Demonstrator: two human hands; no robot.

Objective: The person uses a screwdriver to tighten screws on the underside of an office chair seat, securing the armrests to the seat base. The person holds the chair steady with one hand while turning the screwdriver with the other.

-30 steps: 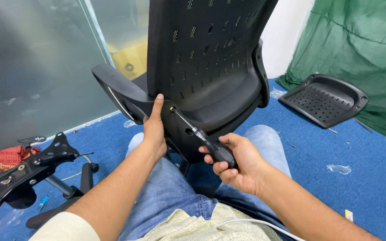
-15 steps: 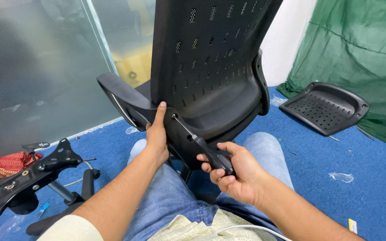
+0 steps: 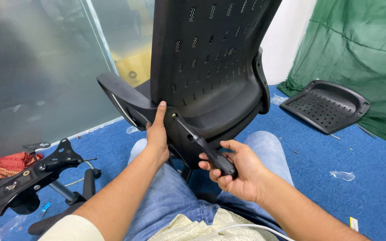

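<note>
A black perforated chair back (image 3: 211,58) with an armrest (image 3: 121,96) stands upright in front of my knees. My left hand (image 3: 157,134) presses flat against its lower left edge, index finger pointing up beside a screw. My right hand (image 3: 237,172) is shut on the black handle of a screwdriver (image 3: 202,145). The screwdriver's shaft slants up and left, its tip set on the screw in the chair back's lower frame.
A black chair base mechanism with a gas cylinder (image 3: 27,178) lies on the blue carpet at the left. A perforated black seat pan (image 3: 327,107) lies at the right, by a green tarp (image 3: 362,58). A frosted glass wall (image 3: 36,67) stands behind. Plastic scraps (image 3: 342,175) litter the carpet.
The view has tilted slightly, so the chair and hands sit lower in the picture. My right hand has shifted a little on the screwdriver handle; my left hand stays pressed to the frame.
</note>
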